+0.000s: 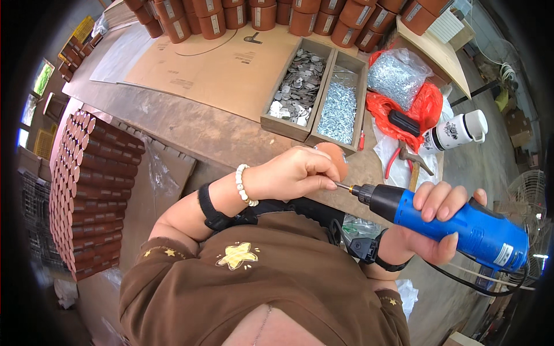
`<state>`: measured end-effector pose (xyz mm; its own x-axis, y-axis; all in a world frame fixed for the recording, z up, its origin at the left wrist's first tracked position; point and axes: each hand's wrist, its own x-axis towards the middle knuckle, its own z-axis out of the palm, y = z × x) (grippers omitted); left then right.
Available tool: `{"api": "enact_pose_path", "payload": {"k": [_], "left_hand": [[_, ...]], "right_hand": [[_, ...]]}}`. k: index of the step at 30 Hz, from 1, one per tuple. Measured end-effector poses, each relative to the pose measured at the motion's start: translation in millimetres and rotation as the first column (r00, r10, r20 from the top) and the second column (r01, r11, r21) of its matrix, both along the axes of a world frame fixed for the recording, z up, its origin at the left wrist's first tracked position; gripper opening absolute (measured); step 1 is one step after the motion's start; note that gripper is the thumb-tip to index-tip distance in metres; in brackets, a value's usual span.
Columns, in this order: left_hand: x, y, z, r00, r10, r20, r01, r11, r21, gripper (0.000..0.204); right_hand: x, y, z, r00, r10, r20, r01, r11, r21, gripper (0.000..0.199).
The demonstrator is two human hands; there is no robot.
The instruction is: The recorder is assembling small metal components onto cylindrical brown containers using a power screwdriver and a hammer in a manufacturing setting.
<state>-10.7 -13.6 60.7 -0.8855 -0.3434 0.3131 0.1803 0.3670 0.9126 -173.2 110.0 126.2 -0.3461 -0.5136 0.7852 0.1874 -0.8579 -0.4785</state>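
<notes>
My right hand [437,216] is wrapped round a blue electric screwdriver [487,233], its black chuck and bit pointing left. The bit's tip meets the fingertips of my left hand [303,172], which are pinched together. Whatever lies in that pinch is too small or hidden to name. Just behind the left fingers shows a round reddish-brown piece [336,157], partly covered by the hand. Beyond it stand two wooden trays: one tray [287,128] holds small flat metal plates [300,81], the other tray [330,140] silvery screws [339,112].
Reddish-brown cylinders [210,26] line the table's far side, with more stacked [95,190] at left. Cardboard [190,69] covers part of the table. To the right are a red bag [430,104] with a clear bag of screws [398,75], pliers [392,163], a hammer [414,164] and a white bottle [456,131].
</notes>
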Motion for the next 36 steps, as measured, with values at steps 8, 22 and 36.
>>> {"api": "enact_pose_path", "payload": {"k": [8,22,36], "left_hand": [[-7,-3,-10,0.999,-0.001,-0.052,-0.006,0.990,-0.141,0.005],[-17,-131,-16,0.757,0.592,0.276,-0.139,0.559,-0.818,0.020],[-18,-151,-29,0.765,0.593,0.251,-0.048,0.441,-0.896,0.014]], "right_hand": [[-1,-6,-3,1.000,0.002,-0.017,-0.001,1.000,0.025,0.063],[-29,-1,-10,0.985,-0.145,0.093,0.142,0.989,0.033,0.057],[-31,9,-10,0.984,-0.152,0.096,0.145,0.986,0.077,0.055]]}}
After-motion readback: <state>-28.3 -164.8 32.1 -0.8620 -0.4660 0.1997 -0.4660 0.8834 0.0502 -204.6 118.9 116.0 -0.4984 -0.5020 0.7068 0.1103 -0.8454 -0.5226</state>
